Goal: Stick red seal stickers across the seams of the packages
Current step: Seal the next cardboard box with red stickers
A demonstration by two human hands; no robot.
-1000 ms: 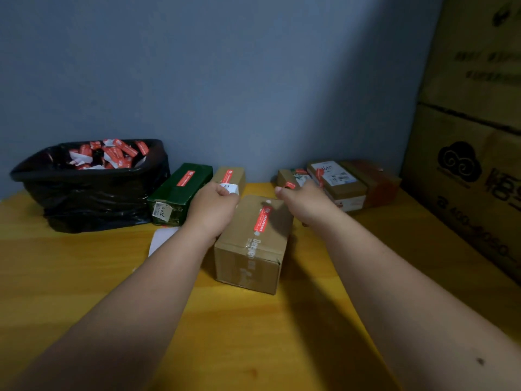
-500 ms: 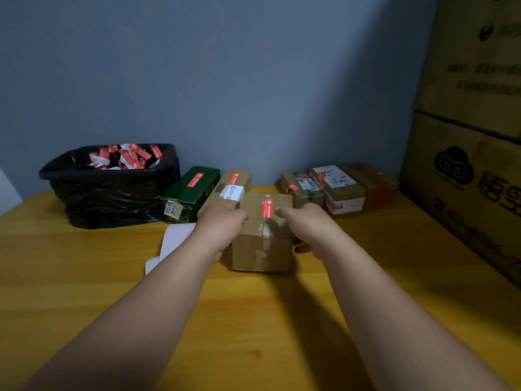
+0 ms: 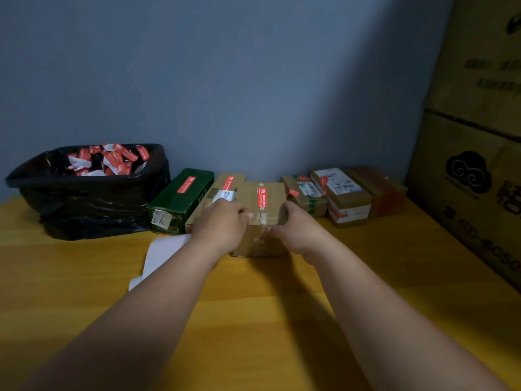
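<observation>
A yellow wooden table (image 3: 84,277) stands against a blue-grey wall (image 3: 225,80). At the table's far left sits a bin lined with a black plastic bag (image 3: 93,210), its open top heaped with red-and-white paper scraps (image 3: 107,162). A curled strip of white backing paper (image 3: 160,255) lies on the tabletop near the bin. Large brown cardboard cartons (image 3: 476,165), printed with dark logos and lettering, are stacked along the right edge.
</observation>
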